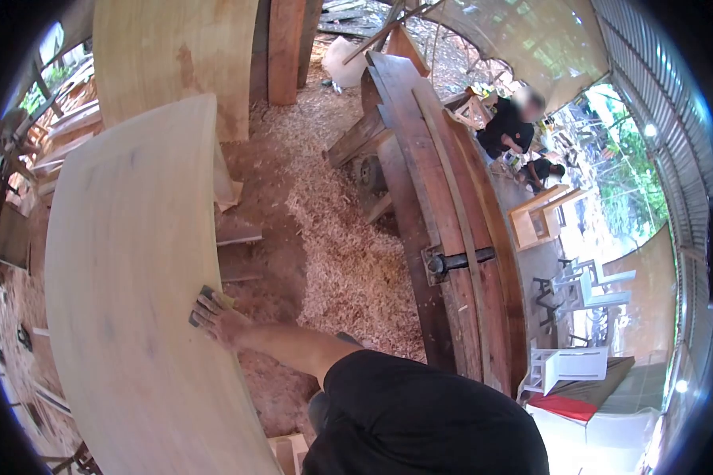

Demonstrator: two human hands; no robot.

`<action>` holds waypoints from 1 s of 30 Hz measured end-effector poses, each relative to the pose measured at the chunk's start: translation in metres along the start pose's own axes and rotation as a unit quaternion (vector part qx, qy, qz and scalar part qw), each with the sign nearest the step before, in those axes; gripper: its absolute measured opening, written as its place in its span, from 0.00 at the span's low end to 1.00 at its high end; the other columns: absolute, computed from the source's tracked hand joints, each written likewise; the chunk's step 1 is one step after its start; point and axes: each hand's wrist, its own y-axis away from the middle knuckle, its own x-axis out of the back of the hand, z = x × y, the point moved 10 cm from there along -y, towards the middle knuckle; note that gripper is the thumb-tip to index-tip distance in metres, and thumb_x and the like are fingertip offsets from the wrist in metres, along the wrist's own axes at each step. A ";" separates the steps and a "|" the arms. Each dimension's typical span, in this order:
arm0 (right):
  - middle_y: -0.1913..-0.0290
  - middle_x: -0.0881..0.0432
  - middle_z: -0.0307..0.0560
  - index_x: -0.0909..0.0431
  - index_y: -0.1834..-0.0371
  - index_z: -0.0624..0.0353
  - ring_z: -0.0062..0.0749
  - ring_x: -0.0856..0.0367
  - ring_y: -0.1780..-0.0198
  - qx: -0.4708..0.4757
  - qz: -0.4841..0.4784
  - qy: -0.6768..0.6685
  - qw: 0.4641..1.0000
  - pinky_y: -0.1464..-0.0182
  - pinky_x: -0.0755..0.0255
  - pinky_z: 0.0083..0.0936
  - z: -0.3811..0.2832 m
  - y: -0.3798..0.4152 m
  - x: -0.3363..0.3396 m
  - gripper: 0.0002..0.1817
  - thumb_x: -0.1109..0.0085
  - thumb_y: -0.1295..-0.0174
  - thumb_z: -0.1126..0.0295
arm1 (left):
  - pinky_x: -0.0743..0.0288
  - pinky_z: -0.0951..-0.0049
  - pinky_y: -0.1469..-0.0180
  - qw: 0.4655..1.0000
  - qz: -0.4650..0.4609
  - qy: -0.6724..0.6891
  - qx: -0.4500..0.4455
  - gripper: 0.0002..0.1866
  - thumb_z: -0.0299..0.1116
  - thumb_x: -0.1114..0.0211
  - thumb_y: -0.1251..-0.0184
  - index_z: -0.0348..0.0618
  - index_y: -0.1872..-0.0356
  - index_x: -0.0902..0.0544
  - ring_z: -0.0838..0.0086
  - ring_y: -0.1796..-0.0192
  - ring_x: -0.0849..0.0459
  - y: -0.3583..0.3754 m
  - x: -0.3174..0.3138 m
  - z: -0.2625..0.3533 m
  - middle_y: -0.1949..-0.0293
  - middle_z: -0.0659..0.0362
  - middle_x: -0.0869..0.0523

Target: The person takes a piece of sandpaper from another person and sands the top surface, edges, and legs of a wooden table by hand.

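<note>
My right hand (220, 323) lies palm down near the right edge of a large, pale, curved wooden panel (127, 237). Under its fingers is a small piece of sandpaper (206, 292), dark at the ends, with a yellowish part showing beside the fingers. The hand presses this piece against the smooth wood, which has faint grey streaks. My bare forearm reaches in from a black sleeve (428, 412) at the bottom. My left hand is out of view.
Wood shavings (356, 269) cover the ground. A heavy wooden workbench (467, 245) with a metal vise (459, 261) stands to the right. Another pale panel (174, 55) stands behind. Two people (503, 131) are farther off, near a wooden frame (537, 218) and white chairs (570, 368).
</note>
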 end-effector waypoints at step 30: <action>0.15 0.55 0.47 0.54 0.16 0.57 0.50 0.64 0.15 0.000 0.014 0.056 0.998 0.16 0.71 0.54 0.009 -0.002 0.000 0.36 0.65 0.22 0.52 | 0.29 0.52 0.37 1.000 -0.006 0.017 0.002 0.34 0.56 0.32 0.35 0.37 0.39 0.21 0.49 0.41 0.20 -0.007 -0.009 0.020 0.44 0.39 0.18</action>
